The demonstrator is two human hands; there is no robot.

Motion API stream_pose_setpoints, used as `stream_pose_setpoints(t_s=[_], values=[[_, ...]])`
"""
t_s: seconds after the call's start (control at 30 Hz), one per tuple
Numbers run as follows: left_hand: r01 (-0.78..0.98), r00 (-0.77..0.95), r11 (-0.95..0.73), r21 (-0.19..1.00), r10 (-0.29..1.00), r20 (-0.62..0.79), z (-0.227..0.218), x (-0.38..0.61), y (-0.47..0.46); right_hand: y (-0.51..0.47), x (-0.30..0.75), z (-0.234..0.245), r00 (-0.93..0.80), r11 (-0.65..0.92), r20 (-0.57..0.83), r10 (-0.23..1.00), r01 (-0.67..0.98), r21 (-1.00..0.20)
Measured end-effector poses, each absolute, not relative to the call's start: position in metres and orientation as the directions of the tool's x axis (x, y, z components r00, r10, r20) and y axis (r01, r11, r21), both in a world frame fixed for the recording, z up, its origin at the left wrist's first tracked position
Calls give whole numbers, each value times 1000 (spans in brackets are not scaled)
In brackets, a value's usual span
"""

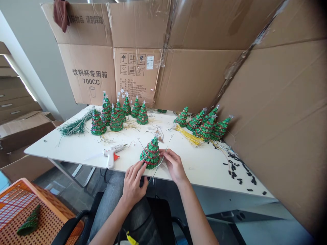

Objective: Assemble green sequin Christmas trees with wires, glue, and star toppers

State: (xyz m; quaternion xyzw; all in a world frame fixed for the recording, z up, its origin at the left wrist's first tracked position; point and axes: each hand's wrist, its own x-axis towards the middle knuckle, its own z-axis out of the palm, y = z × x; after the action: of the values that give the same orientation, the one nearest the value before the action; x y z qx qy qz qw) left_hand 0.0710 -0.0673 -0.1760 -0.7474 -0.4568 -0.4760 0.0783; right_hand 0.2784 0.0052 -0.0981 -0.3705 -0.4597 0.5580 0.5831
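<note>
A small green Christmas tree [150,153] with red garland and a clear star on top stands near the table's front edge, between my hands. My left hand [135,180] rests its fingertips against the lower left of the tree, thumb apart from the fingers. On the right side, my right hand [173,164] pinches a thin pale green wire [163,157] that runs down past the tree's base and over the table edge. A white hot glue gun [111,156] with an orange trigger lies left of the tree.
Several finished-looking trees [117,119] stand at the back left beside a bundle of green wires [76,124]. More trees [204,127] lean at the right, near yellow wires [189,136] and black pieces [233,170]. Cardboard [194,78] walls the table; an orange basket [58,200] sits lower left.
</note>
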Motion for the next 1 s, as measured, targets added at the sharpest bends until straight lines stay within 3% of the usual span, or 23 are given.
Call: stream_pose_setpoints(t_s=[0.4,0.6,1.0], values=[[632,103,-648,425,614,783,-177,69,-76,-8,280,-72,7,77,80,997,-356,-931],[585,147,-684,436,617,773,-172,64,-76,-31,271,-45,-125,83,114,986,-229,-970],[602,112,-655,457,635,764,-174,65,-75,-34,277,-39,-213,146,148,966,-22,-989]])
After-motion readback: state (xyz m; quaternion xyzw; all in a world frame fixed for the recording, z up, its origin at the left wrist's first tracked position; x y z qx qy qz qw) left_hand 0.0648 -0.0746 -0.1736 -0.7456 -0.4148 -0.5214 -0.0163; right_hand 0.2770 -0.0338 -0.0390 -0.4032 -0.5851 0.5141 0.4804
